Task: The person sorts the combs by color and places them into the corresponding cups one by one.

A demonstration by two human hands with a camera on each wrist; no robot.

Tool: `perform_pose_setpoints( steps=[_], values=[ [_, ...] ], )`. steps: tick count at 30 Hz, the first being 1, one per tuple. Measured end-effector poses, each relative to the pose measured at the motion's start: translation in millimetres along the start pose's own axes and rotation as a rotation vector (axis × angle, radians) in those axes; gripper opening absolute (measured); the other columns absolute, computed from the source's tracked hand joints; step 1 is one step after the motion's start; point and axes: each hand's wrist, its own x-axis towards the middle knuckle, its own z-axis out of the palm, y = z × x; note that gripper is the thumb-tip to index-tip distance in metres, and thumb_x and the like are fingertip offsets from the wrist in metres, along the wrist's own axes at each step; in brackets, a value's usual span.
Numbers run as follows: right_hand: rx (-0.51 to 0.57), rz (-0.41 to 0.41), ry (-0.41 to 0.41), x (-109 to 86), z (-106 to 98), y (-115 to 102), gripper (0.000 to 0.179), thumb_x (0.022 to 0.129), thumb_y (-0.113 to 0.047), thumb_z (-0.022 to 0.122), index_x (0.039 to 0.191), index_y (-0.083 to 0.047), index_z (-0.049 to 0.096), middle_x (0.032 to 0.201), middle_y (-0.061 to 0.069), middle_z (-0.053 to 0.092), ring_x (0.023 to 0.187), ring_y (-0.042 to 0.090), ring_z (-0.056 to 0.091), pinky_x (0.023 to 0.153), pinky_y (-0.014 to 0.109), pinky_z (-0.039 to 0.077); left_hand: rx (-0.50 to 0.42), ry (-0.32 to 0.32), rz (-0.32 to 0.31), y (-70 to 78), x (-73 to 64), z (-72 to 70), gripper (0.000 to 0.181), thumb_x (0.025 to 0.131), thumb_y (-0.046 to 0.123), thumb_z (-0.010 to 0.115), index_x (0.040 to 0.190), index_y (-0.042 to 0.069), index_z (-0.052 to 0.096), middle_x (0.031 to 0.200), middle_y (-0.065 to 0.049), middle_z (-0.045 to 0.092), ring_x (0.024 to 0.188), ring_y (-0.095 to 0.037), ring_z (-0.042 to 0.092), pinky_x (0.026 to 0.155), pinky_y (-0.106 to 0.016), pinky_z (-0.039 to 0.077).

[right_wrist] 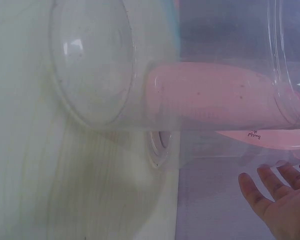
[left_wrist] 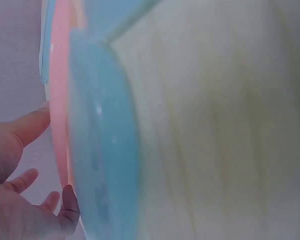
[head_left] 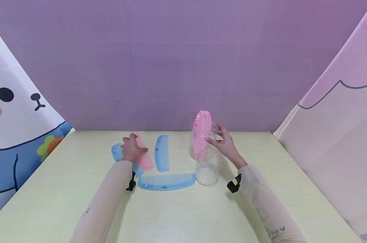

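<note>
My left hand (head_left: 132,147) is over a pink comb (head_left: 146,161), fingers spread. The thumb lies at one edge of the comb (left_wrist: 60,120) and a fingertip (left_wrist: 68,210) at its other end. A blue comb (head_left: 116,152) lies partly under that hand and wrist. My right hand (head_left: 227,145) holds a clear cup (head_left: 193,143) near its rim, thumb on the near side and fingers round the far side. Pink combs (head_left: 203,125) stand in this cup. Another clear cup (head_left: 207,173) stands just in front.
An upright-lying blue comb (head_left: 162,153) is between the hands. Nearer, a long blue comb (head_left: 166,182) lies crosswise, its right end beside the front cup. A purple backdrop (head_left: 171,67) rises behind the pale wooden table (head_left: 171,216).
</note>
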Motion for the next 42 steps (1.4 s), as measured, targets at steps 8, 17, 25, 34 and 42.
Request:
perform_pose_setpoints(
  steps=[8,17,25,34,42],
  values=[
    [0.008,0.003,0.004,0.5,-0.2,-0.1,0.078,0.084,-0.018,0.065,0.143,-0.001,0.017,0.145,0.020,0.027,0.129,0.037,0.035,0.099,0.048,0.041,0.000,-0.023,-0.041,-0.9,1.5,-1.5,0.076,0.073,0.028,0.074,0.130,0.004,0.030,0.125,-0.030,0.033,0.110,-0.049,0.035,0.089,-0.057,0.041],
    [0.005,0.007,0.001,1.4,-0.2,-0.4,0.079,0.084,-0.018,0.065,0.143,-0.001,0.016,0.146,0.023,0.025,0.130,0.038,0.034,0.099,0.049,0.041,-0.020,-0.034,-0.038,-2.3,3.0,-3.7,0.077,0.074,0.027,0.073,0.132,0.003,0.029,0.124,-0.026,0.043,0.114,-0.046,0.034,0.095,-0.056,0.037],
    [0.008,-0.004,0.001,2.4,-0.3,2.3,0.079,0.084,-0.017,0.065,0.143,-0.001,0.015,0.145,0.023,0.025,0.129,0.038,0.035,0.098,0.049,0.041,-0.043,-0.034,-0.015,-5.4,4.1,-5.6,0.077,0.074,0.024,0.073,0.132,0.001,0.029,0.123,-0.027,0.044,0.114,-0.046,0.034,0.096,-0.054,0.036],
    [0.002,-0.020,0.012,14.3,2.5,31.2,0.083,0.082,-0.027,0.067,0.145,-0.009,0.016,0.147,0.017,0.027,0.130,0.035,0.035,0.097,0.046,0.043,-0.098,-0.027,0.043,-5.2,4.9,-5.6,0.075,0.074,0.016,0.072,0.130,-0.002,0.027,0.126,-0.028,0.038,0.109,-0.041,0.043,0.094,-0.050,0.042],
    [-0.014,-0.004,0.027,14.6,3.7,33.0,0.083,0.081,-0.032,0.068,0.144,-0.013,0.018,0.147,0.012,0.028,0.130,0.033,0.035,0.097,0.045,0.044,-0.184,-0.002,0.005,-3.5,6.6,-9.2,0.059,0.081,0.006,0.059,0.130,-0.004,0.028,0.122,-0.029,0.042,0.109,-0.040,0.044,0.096,-0.049,0.042]
  ],
)
